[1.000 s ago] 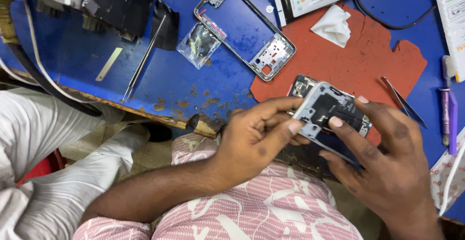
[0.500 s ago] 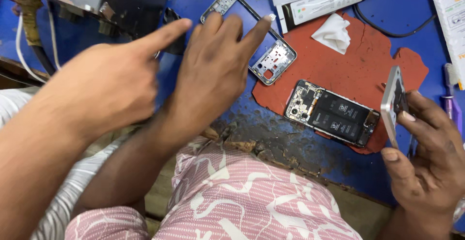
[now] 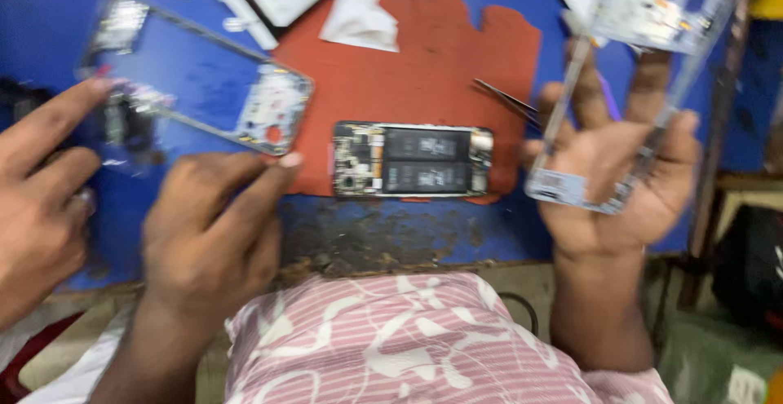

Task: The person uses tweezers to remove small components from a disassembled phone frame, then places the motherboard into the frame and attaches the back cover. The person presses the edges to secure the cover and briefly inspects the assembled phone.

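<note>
My right hand (image 3: pixel 620 184) is raised over the table's right side and grips a silvery phone mid-frame (image 3: pixel 644 86), its open face turned toward me. An opened phone (image 3: pixel 412 159), with battery and boards exposed, lies flat on a red mat (image 3: pixel 424 70) between my hands. My left hand (image 3: pixel 212 233) rests at the table's near edge holding nothing. Its index fingertip is right beside the corner of a second phone frame (image 3: pixel 204 78), which lies on the blue table (image 3: pixel 375 229). The picture is blurred.
Another person's hand (image 3: pixel 41 184) reaches in from the far left, near a small clear plastic bag (image 3: pixel 130 119). Tweezers (image 3: pixel 506 98) lie on the mat's right side and a white tissue (image 3: pixel 359 21) at its top. Papers and cables sit at the back.
My right hand has lifted the mid-frame higher and turned it face-on. My left hand has pulled back from the frame on the table, and the other person's hand has withdrawn to the left.
</note>
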